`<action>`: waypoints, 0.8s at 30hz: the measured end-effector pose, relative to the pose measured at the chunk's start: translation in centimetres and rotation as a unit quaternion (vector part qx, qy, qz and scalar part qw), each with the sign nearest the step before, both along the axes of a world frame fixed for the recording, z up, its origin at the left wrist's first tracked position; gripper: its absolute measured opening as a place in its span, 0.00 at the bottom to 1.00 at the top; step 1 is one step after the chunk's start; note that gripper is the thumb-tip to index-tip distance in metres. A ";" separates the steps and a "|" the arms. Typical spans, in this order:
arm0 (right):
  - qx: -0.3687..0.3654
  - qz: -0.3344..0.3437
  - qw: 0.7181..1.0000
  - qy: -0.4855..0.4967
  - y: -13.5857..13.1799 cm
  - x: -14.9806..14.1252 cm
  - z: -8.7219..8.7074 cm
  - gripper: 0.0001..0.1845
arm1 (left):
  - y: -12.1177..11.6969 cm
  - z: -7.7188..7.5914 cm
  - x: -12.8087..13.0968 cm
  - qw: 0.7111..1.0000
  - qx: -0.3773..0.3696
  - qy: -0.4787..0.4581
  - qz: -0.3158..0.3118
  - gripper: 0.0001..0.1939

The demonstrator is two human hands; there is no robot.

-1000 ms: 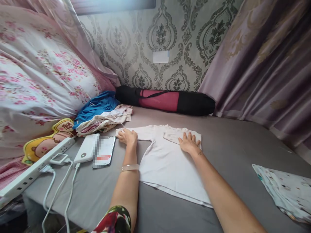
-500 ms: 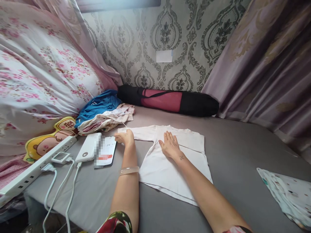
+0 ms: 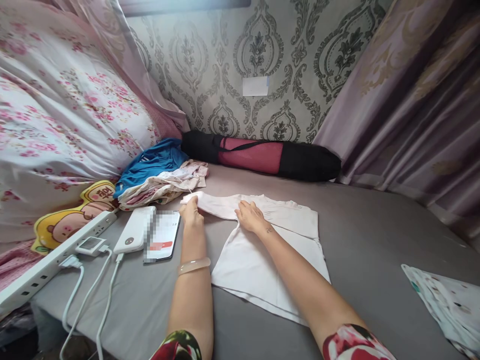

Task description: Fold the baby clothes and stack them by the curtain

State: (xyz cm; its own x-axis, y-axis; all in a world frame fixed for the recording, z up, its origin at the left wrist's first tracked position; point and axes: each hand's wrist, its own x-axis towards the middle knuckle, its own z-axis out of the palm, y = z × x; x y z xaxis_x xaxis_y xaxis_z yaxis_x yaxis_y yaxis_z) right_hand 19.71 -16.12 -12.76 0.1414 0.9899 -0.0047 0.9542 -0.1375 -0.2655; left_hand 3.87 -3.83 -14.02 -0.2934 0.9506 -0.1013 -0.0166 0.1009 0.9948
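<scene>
A small pale pink long-sleeved shirt (image 3: 262,255) lies flat on the grey bed sheet (image 3: 360,240). My left hand (image 3: 190,212) pinches the cuff of its left sleeve and lifts it slightly off the sheet. My right hand (image 3: 249,216) rests on the shirt near the armpit of that sleeve, fingers curled on the cloth. The other sleeve is folded across the chest.
A phone (image 3: 163,235) and white power bank (image 3: 135,230) lie left of my left hand, beside a power strip (image 3: 48,265) with cables. A pile of clothes (image 3: 161,175), a rolled black and pink bag (image 3: 262,157), floral bedding and a patterned cloth (image 3: 446,295) surround the shirt.
My right hand slid leftward across the shirt from the folded right sleeve to the left armpit. My left hand has lifted the left sleeve's cuff.
</scene>
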 end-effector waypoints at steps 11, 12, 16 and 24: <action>-0.143 -0.026 0.987 0.066 3.0 0.3 2.3 0.41 | -4.0 6.4 3.6 0.963 0.068 -0.223 -0.137 0.12; -0.130 -0.021 0.988 0.081 2.9 0.5 2.3 0.41 | -4.6 6.6 4.5 0.964 0.069 -0.208 -0.154 0.11; 0.014 -0.050 0.977 0.208 1.5 1.8 1.9 0.28 | -6.8 6.3 8.1 0.969 0.082 -0.126 -0.198 0.14; 0.132 -0.304 0.633 0.700 -6.5 7.4 1.4 0.13 | -11.8 3.3 13.3 0.938 0.172 0.075 -0.291 0.14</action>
